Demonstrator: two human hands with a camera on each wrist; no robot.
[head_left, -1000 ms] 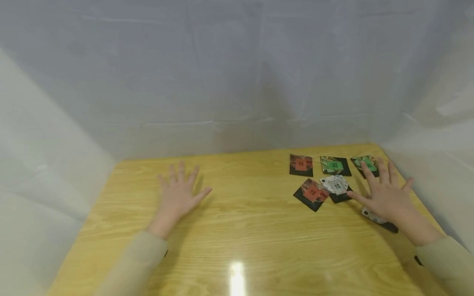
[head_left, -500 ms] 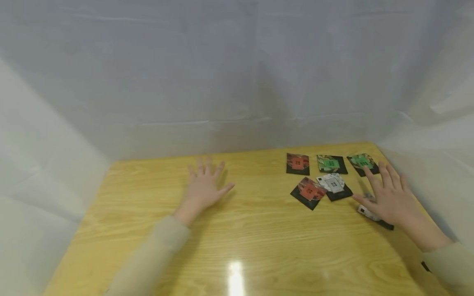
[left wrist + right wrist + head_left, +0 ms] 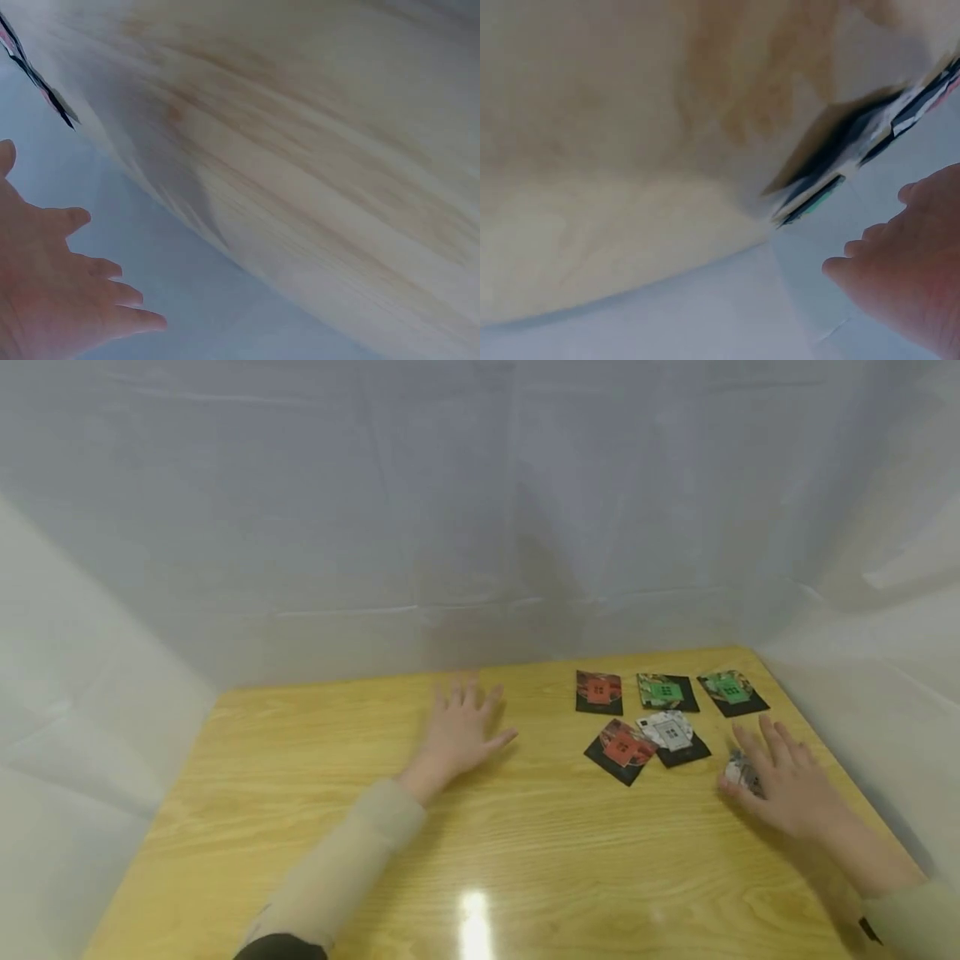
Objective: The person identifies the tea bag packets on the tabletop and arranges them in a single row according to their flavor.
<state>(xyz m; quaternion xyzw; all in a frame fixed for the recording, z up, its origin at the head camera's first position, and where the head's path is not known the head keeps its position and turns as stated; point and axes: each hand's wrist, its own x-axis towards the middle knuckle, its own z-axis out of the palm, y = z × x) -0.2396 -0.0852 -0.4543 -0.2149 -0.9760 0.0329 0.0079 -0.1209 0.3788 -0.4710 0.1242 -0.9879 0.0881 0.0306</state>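
Note:
In the head view my left hand (image 3: 459, 735) is spread palm down over the middle of the wooden table (image 3: 360, 735), with nothing in it. The right hand (image 3: 798, 789), its fingers apart, hovers over a white-and-black square packet (image 3: 742, 770) and hides most of it. Touch between them cannot be made out. To its left another white-labelled packet (image 3: 670, 733) touches or overlaps a red-labelled packet (image 3: 621, 749). Behind them lie a second red packet (image 3: 598, 692), a green packet (image 3: 666, 692) and another green packet (image 3: 731, 691) in a row.
Pale grey sheeting (image 3: 480, 527) rises behind the table and along both sides. The packets sit toward the far right corner. A bright light reflection shows near the front of the table.
My left hand has moved rightward across the table, from the left part to the middle. The right hand has come lower and nearer the white packet beneath it. The view has shifted slightly.

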